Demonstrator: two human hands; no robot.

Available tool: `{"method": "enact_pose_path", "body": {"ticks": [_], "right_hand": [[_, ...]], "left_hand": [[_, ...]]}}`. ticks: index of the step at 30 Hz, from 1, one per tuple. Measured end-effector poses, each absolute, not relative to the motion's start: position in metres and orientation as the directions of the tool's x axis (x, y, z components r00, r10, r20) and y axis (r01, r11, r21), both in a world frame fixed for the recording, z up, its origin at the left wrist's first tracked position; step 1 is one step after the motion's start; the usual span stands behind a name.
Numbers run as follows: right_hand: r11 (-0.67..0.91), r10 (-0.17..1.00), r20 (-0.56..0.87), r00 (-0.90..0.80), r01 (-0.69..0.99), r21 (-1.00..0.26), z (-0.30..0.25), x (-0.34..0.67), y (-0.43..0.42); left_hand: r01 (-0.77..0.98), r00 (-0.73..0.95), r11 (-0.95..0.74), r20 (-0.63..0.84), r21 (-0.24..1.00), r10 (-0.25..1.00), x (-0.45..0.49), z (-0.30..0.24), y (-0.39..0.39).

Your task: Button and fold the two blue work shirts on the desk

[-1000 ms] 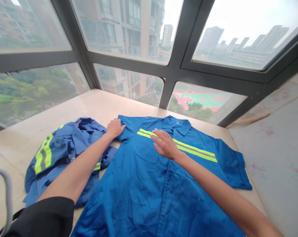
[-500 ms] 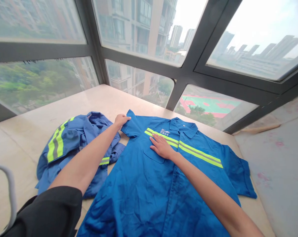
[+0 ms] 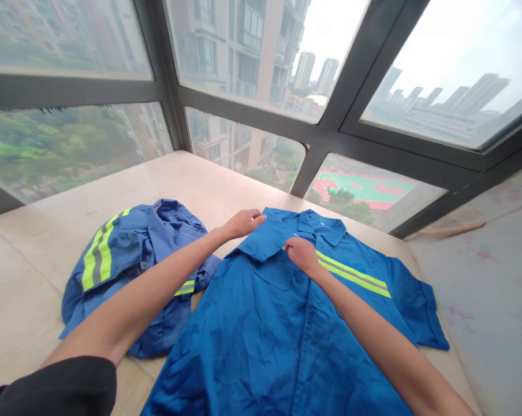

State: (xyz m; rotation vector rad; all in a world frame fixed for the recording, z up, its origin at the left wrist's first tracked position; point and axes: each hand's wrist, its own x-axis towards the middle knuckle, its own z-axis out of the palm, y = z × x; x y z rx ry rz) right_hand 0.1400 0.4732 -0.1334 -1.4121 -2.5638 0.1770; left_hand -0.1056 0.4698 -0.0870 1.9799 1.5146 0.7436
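Observation:
A blue short-sleeved work shirt (image 3: 265,323) lies spread out, collar away from me, with a yellow-green reflective band across its chest. Its left-side sleeve (image 3: 261,242) is folded inward over the chest, covering part of the band and most of the logo. My left hand (image 3: 246,223) is closed with its fingertips at the upper folded edge, by the shoulder. My right hand (image 3: 302,254) pinches the folded sleeve's end over the chest. Under my left forearm lies a second blue work garment (image 3: 157,231), crumpled, with similar reflective bands.
Both garments rest on a pale stone ledge (image 3: 200,185). Grey window frames (image 3: 252,110) enclose its far side and left. A wall (image 3: 490,283) with a faint floral pattern stands on the right.
My left hand has moved right, and the shirt sleeve has gone from lying outward to folded over the chest. My right hand has gone from lying flat to pinching the sleeve.

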Motion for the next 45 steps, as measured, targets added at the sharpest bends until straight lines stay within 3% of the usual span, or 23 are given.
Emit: {"method": "enact_pose_path", "body": {"ticks": [2, 4, 7, 10, 15, 23, 27, 31, 38, 42, 45], "right_hand": [[0.422, 0.901, 0.203, -0.382, 0.879, -0.219, -0.124, 0.144, 0.475], [0.438, 0.88, 0.308, -0.36, 0.868, -0.236, -0.119, 0.142, 0.477], [0.592, 0.782, 0.41, -0.47, 0.766, -0.251, -0.124, 0.128, 0.483], [0.675, 0.731, 0.344, -0.589, 0.698, -0.239, -0.145, 0.114, 0.488], [0.645, 0.764, 0.127, -0.633, 0.741, -0.187, -0.183, 0.114, 0.49], [0.665, 0.746, 0.145, -0.651, 0.714, -0.217, -0.186, 0.121, 0.493], [0.67, 0.737, 0.257, -0.625, 0.632, -0.389, -0.182, 0.123, 0.491], [0.676, 0.733, 0.452, -0.508, 0.476, -0.563, -0.177, 0.144, 0.478], [0.655, 0.755, 0.553, -0.353, 0.437, -0.616, -0.168, 0.241, 0.432], [0.472, 0.846, 0.531, -0.047, 0.528, -0.706, -0.166, 0.316, 0.416], [0.234, 0.843, 0.469, 0.265, 0.604, -0.762, -0.169, 0.369, 0.408]], "left_hand": [[0.797, 0.182, -0.218, 0.121, 0.564, 0.976, -0.115, -0.105, 0.472], [0.847, 0.228, -0.264, 0.134, 0.462, 0.964, -0.118, -0.123, 0.469], [0.837, 0.401, -0.416, 0.119, 0.356, 0.908, -0.108, -0.146, 0.455], [0.813, 0.518, -0.509, 0.049, 0.284, 0.854, -0.096, -0.162, 0.437], [0.848, 0.48, -0.476, 0.046, 0.233, 0.876, -0.099, -0.172, 0.422], [0.879, 0.42, -0.429, 0.087, 0.209, 0.903, -0.103, -0.178, 0.42], [0.881, 0.425, -0.432, 0.076, 0.194, 0.902, -0.104, -0.177, 0.422], [0.882, 0.448, -0.446, 0.02, 0.154, 0.894, -0.108, -0.172, 0.426], [0.877, 0.481, -0.48, -0.017, 0.036, 0.877, -0.12, -0.166, 0.436], [0.865, 0.502, -0.502, 0.011, -0.022, 0.865, -0.118, -0.156, 0.445], [0.895, 0.444, -0.44, 0.044, -0.075, 0.895, -0.091, -0.139, 0.455]]}}
